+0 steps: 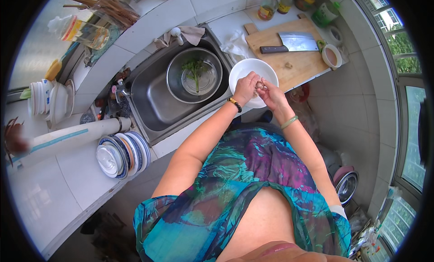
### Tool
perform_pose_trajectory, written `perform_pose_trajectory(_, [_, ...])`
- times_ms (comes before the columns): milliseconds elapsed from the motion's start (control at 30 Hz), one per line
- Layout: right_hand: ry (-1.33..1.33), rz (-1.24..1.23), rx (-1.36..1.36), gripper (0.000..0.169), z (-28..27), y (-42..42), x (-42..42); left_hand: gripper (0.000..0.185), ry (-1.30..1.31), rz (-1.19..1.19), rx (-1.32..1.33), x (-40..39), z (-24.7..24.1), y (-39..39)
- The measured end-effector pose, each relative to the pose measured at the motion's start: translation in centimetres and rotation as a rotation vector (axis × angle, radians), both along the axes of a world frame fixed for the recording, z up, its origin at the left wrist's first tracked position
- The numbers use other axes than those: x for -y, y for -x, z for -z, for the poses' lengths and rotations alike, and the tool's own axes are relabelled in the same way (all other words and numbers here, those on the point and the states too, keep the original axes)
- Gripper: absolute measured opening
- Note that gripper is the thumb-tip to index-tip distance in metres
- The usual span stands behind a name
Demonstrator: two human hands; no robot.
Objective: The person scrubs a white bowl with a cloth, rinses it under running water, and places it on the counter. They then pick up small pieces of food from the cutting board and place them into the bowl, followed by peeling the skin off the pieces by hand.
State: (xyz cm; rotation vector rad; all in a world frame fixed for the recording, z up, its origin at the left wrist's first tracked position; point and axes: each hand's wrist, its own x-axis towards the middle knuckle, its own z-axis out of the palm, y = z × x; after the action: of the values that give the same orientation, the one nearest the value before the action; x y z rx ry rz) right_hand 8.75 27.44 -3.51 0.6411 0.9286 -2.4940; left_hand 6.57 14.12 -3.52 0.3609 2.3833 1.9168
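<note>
Over a white bowl point(239, 72) at the counter's edge, my left hand point(247, 87) and my right hand point(273, 96) meet at the fingertips. Between them is a small cluster of pale, pinkish-brown pieces point(259, 85), perhaps garlic cloves; the fingers partly hide it. Both hands appear to touch it. Right of the bowl lies a wooden cutting board point(271, 67), with a cleaver point(298, 41) and a small tan piece point(288, 65) on it. Left of the bowl, a steel basin point(172, 89) in the sink holds a leafy green sprig point(194, 72).
A steel sink point(149, 102) borders the bowl. A small cup of brownish liquid point(330, 56) sits by the board's right edge. Bottles point(268, 6) stand behind the board, beside crumpled white plastic point(237, 46). Stacked plates point(135, 151) are at the left, near a white pipe point(74, 136).
</note>
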Motion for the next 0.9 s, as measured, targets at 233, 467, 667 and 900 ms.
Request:
perform_pose_trajectory(233, [-0.066, 0.108, 0.098, 0.018, 0.1, -0.1, 0.4, 0.022, 0.276, -0.208, -0.064, 0.7, 0.7, 1.5])
perform_pose_trajectory(467, [-0.034, 0.119, 0.09, 0.018, 0.0, 0.0, 0.8, 0.02, 0.273, 0.094, -0.133, 0.4, -0.4, 0.2])
perform_pose_trajectory(667, [-0.053, 0.118, 0.05, 0.017, 0.2, -0.6, 1.4, 0.023, 0.215, -0.05, -0.124, -0.4, 0.4, 0.1])
perform_pose_trajectory(900, [-0.1, 0.122, 0.08, 0.018, -0.2, -0.4, 0.3, 0.026, 0.353, -0.125, -0.061, 1.0, 0.3, 0.9])
